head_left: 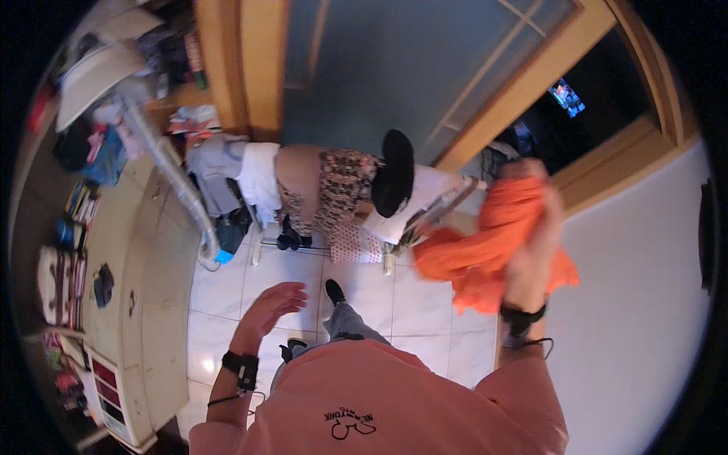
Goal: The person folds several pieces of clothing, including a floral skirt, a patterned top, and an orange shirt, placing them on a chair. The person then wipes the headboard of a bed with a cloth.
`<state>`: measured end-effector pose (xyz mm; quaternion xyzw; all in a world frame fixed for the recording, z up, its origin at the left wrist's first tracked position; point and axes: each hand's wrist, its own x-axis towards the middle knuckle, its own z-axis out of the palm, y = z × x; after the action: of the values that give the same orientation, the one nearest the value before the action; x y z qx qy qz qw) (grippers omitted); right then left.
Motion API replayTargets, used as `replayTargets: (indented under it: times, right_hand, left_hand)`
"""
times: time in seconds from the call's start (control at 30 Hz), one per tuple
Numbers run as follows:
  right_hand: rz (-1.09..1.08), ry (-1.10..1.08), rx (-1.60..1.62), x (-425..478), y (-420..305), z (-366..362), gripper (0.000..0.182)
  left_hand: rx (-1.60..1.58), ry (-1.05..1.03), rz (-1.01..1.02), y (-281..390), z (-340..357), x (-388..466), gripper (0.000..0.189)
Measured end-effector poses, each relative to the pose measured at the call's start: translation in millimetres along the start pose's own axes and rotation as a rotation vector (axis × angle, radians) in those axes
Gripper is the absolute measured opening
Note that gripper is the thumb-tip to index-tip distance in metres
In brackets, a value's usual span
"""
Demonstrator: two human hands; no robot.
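An orange garment hangs bunched from my right hand, which is blurred at the right of the view, close to the white wall. My left hand holds nothing; it hovers over the tiled floor with its fingers slightly bent and apart. In front of me stands a clothes rack draped with laundry: a floral-patterned garment, a white cloth, a grey garment and a round black item. Below them hangs a white cloth with pink dots.
On the left runs a pale cabinet with books and a small case. A ribbed grey hose slants down beside it. A sliding door with a wooden frame stands behind the rack; a lit screen shows through its opening.
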<state>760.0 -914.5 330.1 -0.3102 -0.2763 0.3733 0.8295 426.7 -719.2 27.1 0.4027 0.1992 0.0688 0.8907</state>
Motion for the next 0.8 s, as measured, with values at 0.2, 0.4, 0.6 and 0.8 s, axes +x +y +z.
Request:
replayTargets:
  times: [0.2, 0.4, 0.6, 0.8]
  right_hand:
    - [0.593, -0.682, -0.296, -20, 173, 129, 0.018]
    - [0.498, -1.395, -0.245, -63, 230, 173, 0.016]
    - [0.819, -2.054, -0.096, -13, 267, 174, 0.021]
    - [0.453, -1.442, -0.423, 20, 348, 179, 0.048]
  left_hand:
    - [-0.385, -0.058, 0.117, -14, 39, -23, 0.046]
    - [-0.449, 0.078, 0.480, 57, 73, -106, 0.048]
    - [-0.603, 0.342, 0.828, 45, 32, -174, 0.045]
    - [-0.288, 0.500, 0.798, 62, 57, -212, 0.037]
